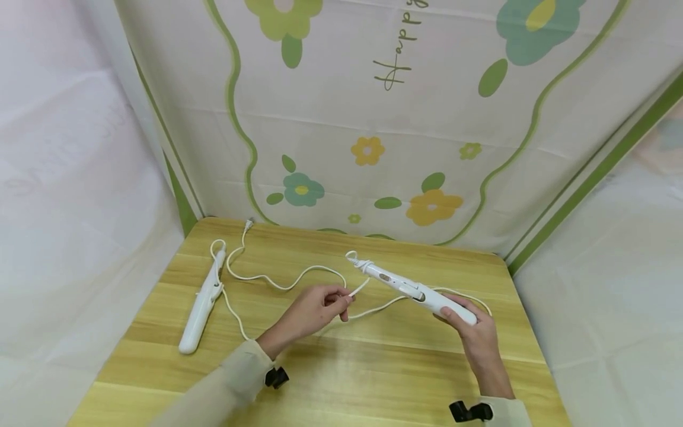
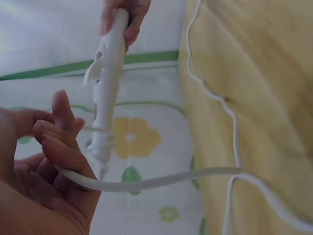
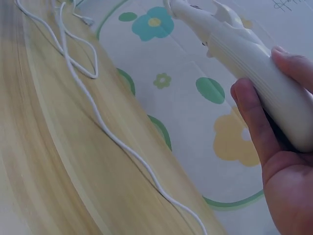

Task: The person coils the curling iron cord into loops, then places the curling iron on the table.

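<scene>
My right hand grips the wide end of a white curling iron, held tilted above the wooden table. A small lever stands out from its side in the left wrist view. Its narrow end points left, toward my left hand, with a turn of the white cord around it. My left hand pinches that cord a short way from the iron. In the left wrist view the cord runs across the curled fingers. More of the cord trails over the table behind and beneath both hands.
A second white iron lies at the table's left, a cord looped about its narrow end. Near the back edge lies a plug with its cord winding toward my left hand. Patterned cloth hangs behind the wooden table, with pale cloth at both sides.
</scene>
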### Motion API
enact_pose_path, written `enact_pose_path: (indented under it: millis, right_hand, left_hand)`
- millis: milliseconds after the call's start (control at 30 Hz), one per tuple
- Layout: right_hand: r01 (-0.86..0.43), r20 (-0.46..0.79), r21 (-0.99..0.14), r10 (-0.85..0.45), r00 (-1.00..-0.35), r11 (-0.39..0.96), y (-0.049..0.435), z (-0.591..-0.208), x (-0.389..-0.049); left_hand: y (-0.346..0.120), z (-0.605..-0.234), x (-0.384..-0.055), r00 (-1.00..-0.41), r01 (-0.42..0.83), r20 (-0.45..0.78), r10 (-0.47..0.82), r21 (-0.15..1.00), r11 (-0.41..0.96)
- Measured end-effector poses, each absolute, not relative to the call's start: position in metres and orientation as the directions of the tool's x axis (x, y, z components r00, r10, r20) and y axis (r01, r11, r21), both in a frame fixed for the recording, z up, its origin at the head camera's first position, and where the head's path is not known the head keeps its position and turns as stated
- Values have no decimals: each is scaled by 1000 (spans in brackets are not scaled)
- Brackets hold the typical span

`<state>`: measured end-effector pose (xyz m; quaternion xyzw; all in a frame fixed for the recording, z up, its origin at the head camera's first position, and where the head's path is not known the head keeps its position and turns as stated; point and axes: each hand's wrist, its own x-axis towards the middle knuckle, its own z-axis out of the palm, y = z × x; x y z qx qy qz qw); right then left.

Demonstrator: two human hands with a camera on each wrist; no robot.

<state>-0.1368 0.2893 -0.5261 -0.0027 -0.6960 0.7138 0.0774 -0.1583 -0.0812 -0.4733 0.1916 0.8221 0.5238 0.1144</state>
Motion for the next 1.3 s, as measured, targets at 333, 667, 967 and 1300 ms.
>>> enact_pose_path:
  millis: [333,667,967,1300]
  right_hand:
    - [-29,30,-991,8,-1000,133,291,-524,-132]
    - [-100,72,-968,-127,-989,229,292,-529,-127]
    - [-183,155,-975,-201,-967,127,296,-534,-123]
    - [-219,240,-970,-246,-939,-107,296,-531,-123]
  left_hand:
    - [-104,-436,-189,-760,618,220,611,537,575]
    - [-106,-428,-221,-712,648,182,679,544,533]
    - [-104,-445,-243,-683,498,54,728,764,411]
    - [-98,-483,-234,-678,279,-15,735,920,276]
